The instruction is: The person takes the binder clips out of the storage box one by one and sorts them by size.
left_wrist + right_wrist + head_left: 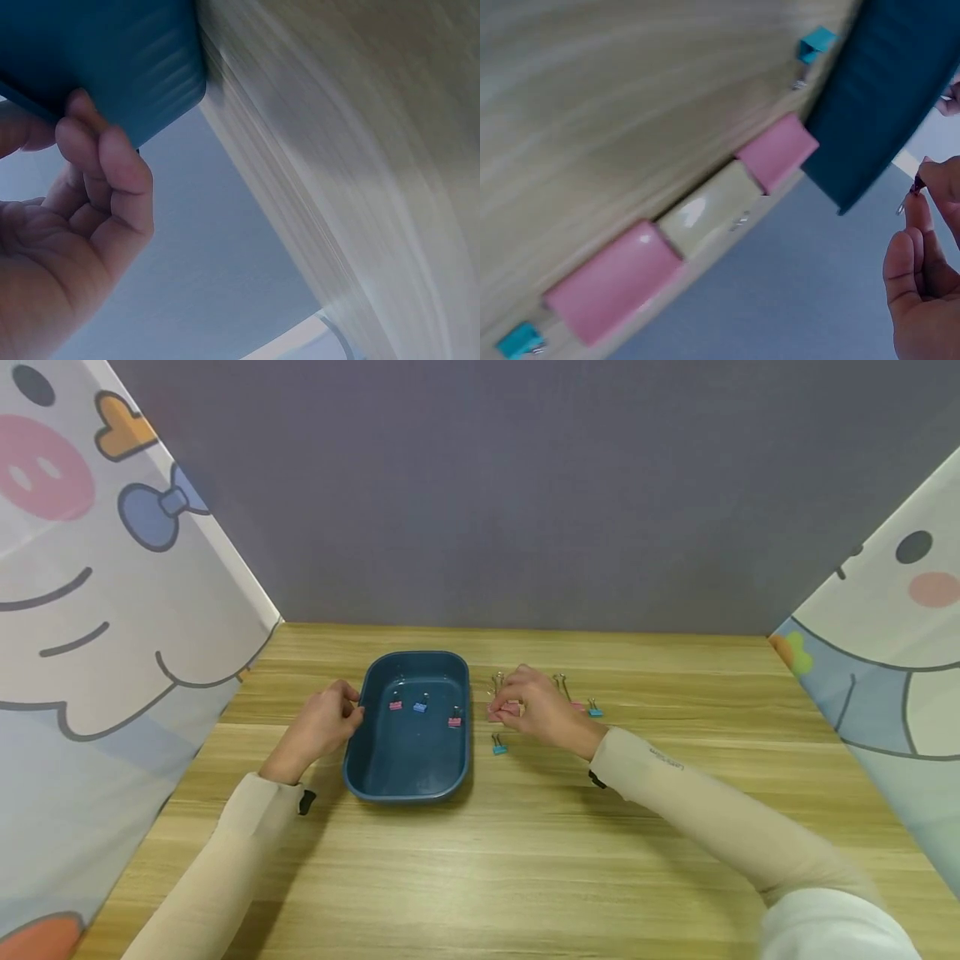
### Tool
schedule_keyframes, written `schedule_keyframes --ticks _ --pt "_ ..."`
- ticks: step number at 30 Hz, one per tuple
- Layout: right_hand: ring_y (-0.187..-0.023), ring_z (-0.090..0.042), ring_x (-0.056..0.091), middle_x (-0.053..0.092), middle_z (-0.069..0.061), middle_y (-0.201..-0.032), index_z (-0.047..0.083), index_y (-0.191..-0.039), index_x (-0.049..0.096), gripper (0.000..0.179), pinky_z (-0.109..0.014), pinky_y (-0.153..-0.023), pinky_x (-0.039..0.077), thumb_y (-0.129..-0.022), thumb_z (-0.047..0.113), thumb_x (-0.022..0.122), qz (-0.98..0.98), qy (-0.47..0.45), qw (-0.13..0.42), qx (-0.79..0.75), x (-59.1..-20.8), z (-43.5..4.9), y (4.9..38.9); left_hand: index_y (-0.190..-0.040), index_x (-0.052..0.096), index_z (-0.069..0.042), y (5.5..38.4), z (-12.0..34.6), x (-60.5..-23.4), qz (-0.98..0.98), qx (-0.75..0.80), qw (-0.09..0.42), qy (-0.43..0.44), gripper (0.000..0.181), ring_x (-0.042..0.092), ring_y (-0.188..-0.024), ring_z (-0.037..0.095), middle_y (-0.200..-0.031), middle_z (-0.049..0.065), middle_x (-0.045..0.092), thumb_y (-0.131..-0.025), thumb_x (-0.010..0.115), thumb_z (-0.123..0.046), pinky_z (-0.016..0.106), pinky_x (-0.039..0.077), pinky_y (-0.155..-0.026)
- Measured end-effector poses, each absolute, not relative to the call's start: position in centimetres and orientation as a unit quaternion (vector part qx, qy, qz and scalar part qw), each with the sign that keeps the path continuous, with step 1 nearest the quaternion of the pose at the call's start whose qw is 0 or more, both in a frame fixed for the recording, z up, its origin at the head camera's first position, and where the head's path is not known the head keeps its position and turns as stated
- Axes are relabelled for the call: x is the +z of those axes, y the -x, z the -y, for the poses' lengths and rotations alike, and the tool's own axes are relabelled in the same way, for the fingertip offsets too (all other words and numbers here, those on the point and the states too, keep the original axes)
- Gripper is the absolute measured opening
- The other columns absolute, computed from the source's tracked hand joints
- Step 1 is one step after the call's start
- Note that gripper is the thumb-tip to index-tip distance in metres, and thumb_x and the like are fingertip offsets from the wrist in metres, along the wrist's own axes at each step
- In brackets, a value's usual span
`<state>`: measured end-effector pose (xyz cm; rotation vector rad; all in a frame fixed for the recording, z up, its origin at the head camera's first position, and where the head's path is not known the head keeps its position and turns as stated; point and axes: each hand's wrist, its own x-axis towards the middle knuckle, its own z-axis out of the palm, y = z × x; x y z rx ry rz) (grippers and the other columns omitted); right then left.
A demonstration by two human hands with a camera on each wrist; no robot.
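My left hand (326, 720) pinches the left rim of a dark blue tray (408, 777); in the left wrist view its fingertips bend at the tray's rim (30, 101). Inside the tray lie two small pink binder clips and a blue binder clip (421, 707). Right of the tray, my right hand (542, 708) pinches a small binder clip (919, 184) between thumb and forefinger; its colour is mostly hidden. Beneath it on the table are larger binder clips: a pink one (778, 152), a cream one (711, 210) and another pink one (615, 281).
A small teal binder clip (499, 748) lies close to the tray's right side. Another teal binder clip (595, 711) is at the right end of the row. The wooden table (570, 860) meets a grey panel (525, 510) at the back, with cartoon-printed cloths on both sides.
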<state>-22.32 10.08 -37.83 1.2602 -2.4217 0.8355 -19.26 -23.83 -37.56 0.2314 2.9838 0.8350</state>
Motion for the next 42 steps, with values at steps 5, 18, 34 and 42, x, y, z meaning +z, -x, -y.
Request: schedule_keyframes --ticks 5,18,34,42 --pt "-0.078 -0.014 0.051 0.063 0.005 -0.077 0.01 -0.078 0.074 0.009 -0.032 -0.076 0.045 -0.075 0.004 0.079 0.851 -0.447 0.107 0.254 -39.1 -11.4 22.1 -0.109 0.05 0.008 19.3 23.9 -37.8 -0.959 0.273 0.021 -0.077 0.024 0.06 -0.069 0.023 -0.088 0.02 0.065 -0.092 0.057 -0.008 0.036 0.05 -0.06" --pt "-0.079 -0.01 0.051 0.064 0.008 -0.084 0.014 -0.081 0.072 0.007 -0.026 -0.072 0.046 -0.079 0.01 0.077 0.872 -0.435 0.022 0.224 -41.5 -12.5 21.2 -0.107 0.051 0.007 19.4 23.8 -37.7 -0.96 0.267 0.013 -0.077 0.022 0.059 -0.067 0.023 -0.086 0.019 0.065 -0.092 0.057 -0.008 0.036 0.049 -0.06" --pt "-0.075 -0.01 0.049 0.062 0.008 -0.078 0.014 -0.079 0.071 0.011 -0.028 -0.07 0.044 -0.079 0.005 0.075 0.877 -0.425 -0.001 0.224 -42.1 -12.1 21.1 -0.106 0.051 0.007 19.4 23.8 -37.6 -0.96 0.267 0.01 -0.084 0.021 0.059 -0.066 0.022 -0.085 0.018 0.065 -0.092 0.057 -0.007 0.035 0.049 -0.059" --pt "-0.077 -0.009 0.049 0.061 0.009 -0.079 0.015 -0.081 0.071 0.01 -0.032 -0.078 0.045 -0.078 0.007 0.076 0.878 -0.416 -0.009 0.235 -42.2 -12.2 21.0 -0.106 0.051 0.007 19.4 23.8 -37.7 -0.96 0.267 0.012 -0.079 0.021 0.059 -0.067 0.023 -0.085 0.019 0.064 -0.092 0.057 -0.007 0.035 0.049 -0.059"
